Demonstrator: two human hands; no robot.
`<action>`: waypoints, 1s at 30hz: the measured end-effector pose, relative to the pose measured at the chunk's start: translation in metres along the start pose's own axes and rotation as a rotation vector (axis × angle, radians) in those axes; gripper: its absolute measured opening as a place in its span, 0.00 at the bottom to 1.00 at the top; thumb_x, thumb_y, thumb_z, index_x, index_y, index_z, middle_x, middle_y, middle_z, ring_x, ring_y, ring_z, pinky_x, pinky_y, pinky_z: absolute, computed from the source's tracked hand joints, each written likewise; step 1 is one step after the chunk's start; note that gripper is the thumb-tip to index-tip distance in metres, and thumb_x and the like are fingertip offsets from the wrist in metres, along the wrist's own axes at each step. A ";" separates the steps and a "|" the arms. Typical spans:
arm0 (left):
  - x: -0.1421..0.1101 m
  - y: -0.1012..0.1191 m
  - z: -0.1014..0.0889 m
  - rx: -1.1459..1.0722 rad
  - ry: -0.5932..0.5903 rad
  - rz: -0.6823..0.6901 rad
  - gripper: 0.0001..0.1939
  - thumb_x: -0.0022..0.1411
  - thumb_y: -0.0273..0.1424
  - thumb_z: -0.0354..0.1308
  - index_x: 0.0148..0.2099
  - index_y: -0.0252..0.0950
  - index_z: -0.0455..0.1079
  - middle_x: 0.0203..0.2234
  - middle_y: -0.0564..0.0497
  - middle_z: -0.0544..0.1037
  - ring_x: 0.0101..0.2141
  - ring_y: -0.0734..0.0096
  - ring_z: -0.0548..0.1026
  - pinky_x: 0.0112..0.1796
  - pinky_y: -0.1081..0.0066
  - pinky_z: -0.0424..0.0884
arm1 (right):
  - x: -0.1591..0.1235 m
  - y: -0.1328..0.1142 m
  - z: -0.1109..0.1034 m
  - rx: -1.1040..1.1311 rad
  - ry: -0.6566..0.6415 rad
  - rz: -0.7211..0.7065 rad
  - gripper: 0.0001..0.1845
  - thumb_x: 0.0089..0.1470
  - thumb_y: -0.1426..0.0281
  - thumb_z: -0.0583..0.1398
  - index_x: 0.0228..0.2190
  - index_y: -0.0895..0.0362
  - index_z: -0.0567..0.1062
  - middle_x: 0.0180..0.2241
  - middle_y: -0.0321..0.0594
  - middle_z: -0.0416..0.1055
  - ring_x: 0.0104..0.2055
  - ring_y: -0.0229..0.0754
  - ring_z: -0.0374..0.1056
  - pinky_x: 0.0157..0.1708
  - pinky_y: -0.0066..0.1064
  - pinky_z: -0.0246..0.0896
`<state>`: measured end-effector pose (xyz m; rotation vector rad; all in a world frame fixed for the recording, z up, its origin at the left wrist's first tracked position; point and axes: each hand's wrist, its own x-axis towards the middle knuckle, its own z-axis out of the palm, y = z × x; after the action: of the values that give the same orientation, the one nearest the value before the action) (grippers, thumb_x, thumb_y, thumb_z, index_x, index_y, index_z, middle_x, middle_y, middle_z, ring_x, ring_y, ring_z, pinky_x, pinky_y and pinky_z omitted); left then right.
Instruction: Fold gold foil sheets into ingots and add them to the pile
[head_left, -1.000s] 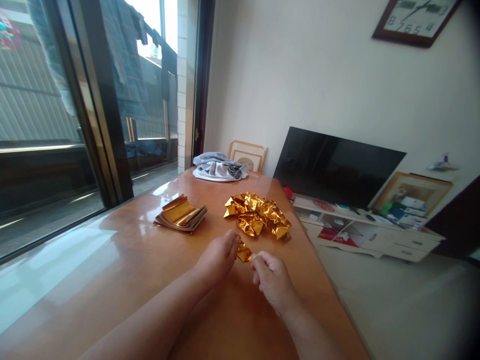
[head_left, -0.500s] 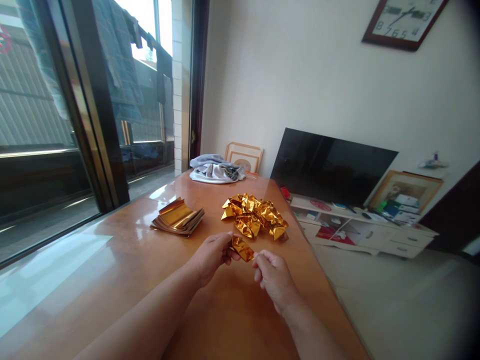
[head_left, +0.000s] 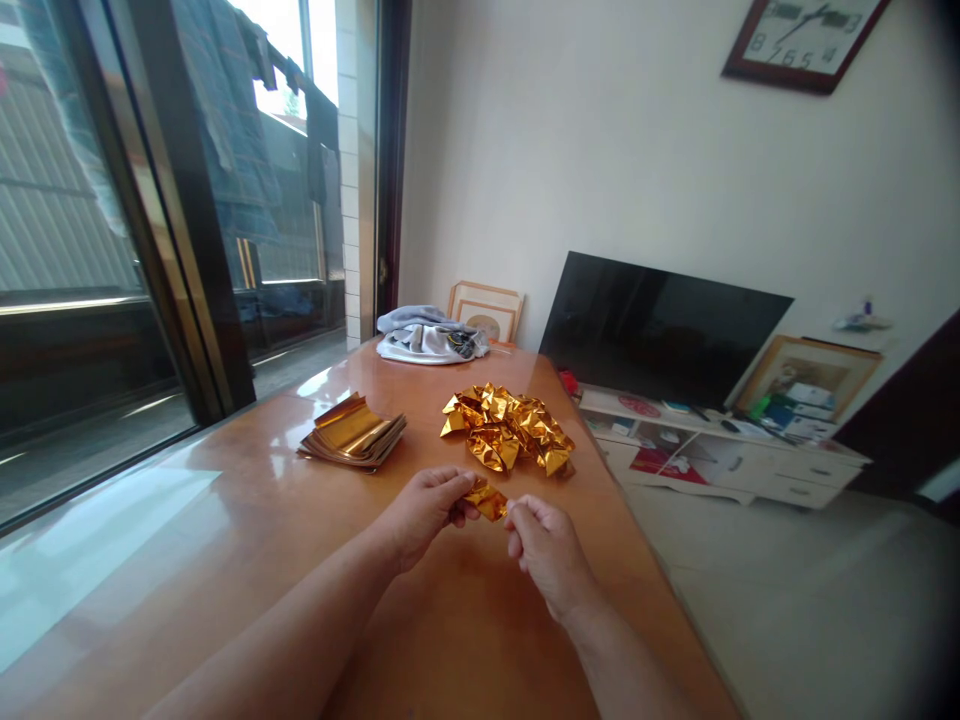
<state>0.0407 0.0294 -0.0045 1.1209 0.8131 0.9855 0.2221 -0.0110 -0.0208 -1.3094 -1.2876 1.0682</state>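
A small folded piece of gold foil paper (head_left: pixel 486 497) hangs just above the wooden table (head_left: pixel 247 520), pinched at both ends. My left hand (head_left: pixel 424 510) grips its left end with closed fingers. My right hand (head_left: pixel 545 553) pinches its right end. Just beyond them lies a pile of folded gold foil pieces (head_left: pixel 507 430). A flat stack of gold foil sheets (head_left: pixel 352 435) rests to the left of the pile.
Folded clothes (head_left: pixel 429 336) and a picture frame (head_left: pixel 487 311) sit at the table's far end. A glass sliding door (head_left: pixel 97 250) runs along the left. A dark TV (head_left: pixel 660 330) and a white low cabinet (head_left: pixel 720 455) stand right of the table edge.
Both hands kept hold of the foil piece and turned it a little; my left fingers curled closed around its end. The view shifted slightly.
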 end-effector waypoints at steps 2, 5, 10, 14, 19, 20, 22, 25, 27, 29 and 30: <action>0.000 0.000 0.001 -0.019 0.001 -0.002 0.16 0.62 0.40 0.63 0.39 0.30 0.76 0.31 0.45 0.80 0.28 0.74 0.73 0.29 0.75 0.64 | 0.001 0.001 0.000 -0.006 0.007 -0.004 0.16 0.58 0.58 0.55 0.24 0.55 0.68 0.14 0.29 0.63 0.16 0.32 0.52 0.17 0.24 0.45; 0.001 0.002 0.001 -0.096 0.011 -0.015 0.18 0.66 0.42 0.59 0.39 0.29 0.76 0.31 0.44 0.80 0.28 0.74 0.73 0.28 0.75 0.66 | 0.003 0.001 0.000 0.009 0.009 0.013 0.19 0.58 0.55 0.56 0.25 0.55 0.68 0.14 0.30 0.63 0.15 0.32 0.52 0.16 0.24 0.44; 0.003 0.007 -0.002 -0.306 0.075 -0.110 0.18 0.69 0.42 0.56 0.42 0.30 0.75 0.32 0.44 0.81 0.28 0.74 0.76 0.29 0.77 0.72 | 0.004 -0.004 -0.003 0.076 0.039 0.007 0.21 0.59 0.51 0.56 0.26 0.56 0.67 0.16 0.30 0.64 0.15 0.32 0.52 0.16 0.24 0.45; 0.004 0.010 -0.005 -0.436 0.109 -0.137 0.15 0.70 0.38 0.55 0.41 0.29 0.74 0.35 0.42 0.81 0.31 0.73 0.79 0.36 0.75 0.77 | 0.003 -0.006 -0.005 0.091 0.025 0.011 0.14 0.57 0.57 0.59 0.31 0.56 0.69 0.20 0.30 0.66 0.19 0.32 0.56 0.19 0.23 0.50; 0.005 0.008 -0.004 -0.523 0.121 -0.156 0.11 0.70 0.34 0.55 0.40 0.30 0.72 0.37 0.40 0.81 0.35 0.68 0.81 0.40 0.72 0.80 | 0.006 0.001 0.000 0.089 -0.077 0.052 0.24 0.56 0.59 0.62 0.49 0.59 0.71 0.27 0.34 0.71 0.23 0.34 0.63 0.24 0.26 0.57; 0.006 0.008 -0.004 -0.529 0.124 -0.162 0.11 0.70 0.33 0.55 0.39 0.30 0.71 0.37 0.40 0.81 0.35 0.68 0.82 0.40 0.72 0.80 | 0.007 0.002 0.001 0.094 -0.088 0.033 0.25 0.56 0.58 0.61 0.51 0.60 0.70 0.28 0.34 0.71 0.24 0.34 0.64 0.25 0.26 0.59; 0.007 0.006 -0.003 -0.532 0.141 -0.169 0.11 0.70 0.32 0.53 0.39 0.29 0.71 0.37 0.39 0.81 0.35 0.67 0.82 0.39 0.72 0.81 | 0.008 0.004 0.002 0.099 -0.100 -0.013 0.27 0.58 0.56 0.60 0.53 0.59 0.71 0.30 0.34 0.70 0.25 0.35 0.65 0.27 0.27 0.60; 0.009 0.004 -0.003 -0.522 0.164 -0.172 0.12 0.71 0.31 0.51 0.40 0.28 0.72 0.38 0.36 0.81 0.34 0.67 0.82 0.38 0.71 0.81 | 0.010 0.006 0.002 0.113 -0.082 -0.058 0.30 0.59 0.56 0.60 0.58 0.58 0.68 0.31 0.35 0.70 0.26 0.36 0.67 0.29 0.29 0.62; 0.010 0.002 -0.003 -0.517 0.154 -0.171 0.12 0.71 0.30 0.50 0.42 0.27 0.72 0.40 0.35 0.81 0.34 0.66 0.82 0.38 0.71 0.81 | 0.010 0.006 0.002 0.124 -0.064 -0.063 0.32 0.60 0.56 0.59 0.60 0.58 0.66 0.32 0.36 0.70 0.27 0.36 0.67 0.29 0.30 0.63; 0.010 0.002 -0.004 -0.519 0.129 -0.159 0.13 0.71 0.29 0.50 0.46 0.26 0.72 0.43 0.34 0.81 0.37 0.64 0.82 0.40 0.71 0.81 | 0.010 0.006 0.002 0.126 -0.064 -0.074 0.32 0.60 0.55 0.58 0.60 0.58 0.66 0.33 0.37 0.71 0.27 0.36 0.67 0.29 0.30 0.63; 0.010 0.002 -0.003 -0.521 0.113 -0.152 0.13 0.70 0.29 0.50 0.48 0.26 0.72 0.43 0.34 0.81 0.38 0.63 0.82 0.41 0.70 0.81 | 0.010 0.005 0.002 0.124 -0.067 -0.085 0.31 0.61 0.53 0.58 0.60 0.58 0.67 0.33 0.37 0.71 0.27 0.36 0.67 0.30 0.30 0.64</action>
<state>0.0406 0.0400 -0.0035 0.5528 0.6656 1.0596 0.2218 -0.0009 -0.0259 -1.1254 -1.2942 1.1222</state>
